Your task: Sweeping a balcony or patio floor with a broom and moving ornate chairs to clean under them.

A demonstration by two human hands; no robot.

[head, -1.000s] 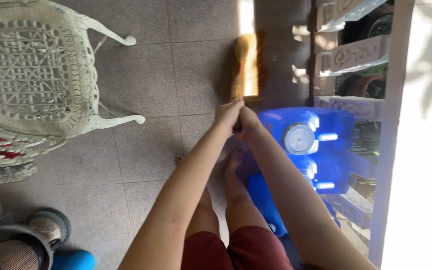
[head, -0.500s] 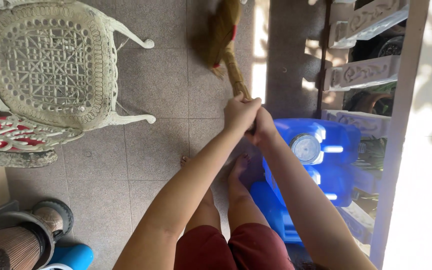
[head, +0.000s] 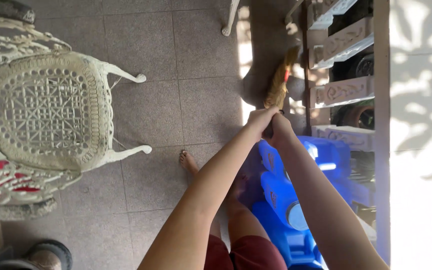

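Both my hands grip the handle of a straw broom [head: 279, 82]. My left hand [head: 260, 119] sits on top and my right hand [head: 279, 131] just beside it, a little lower. The broom's yellow bristles with a red band reach up and right toward the carved white railing [head: 343, 90]. My bare feet stand on the grey tiled floor [head: 176, 100] below my arms.
Blue water jugs [head: 291, 200] lie against the railing by my right leg. An ornate white metal chair [head: 46, 115] stands at the left. A white pillar [head: 416, 150] fills the right side. Another person's sandalled foot [head: 46, 255] shows at the bottom left.
The broom head has swung from the upper middle of the floor to the right, toward the railing. My hands moved right with it, and my view tilted.
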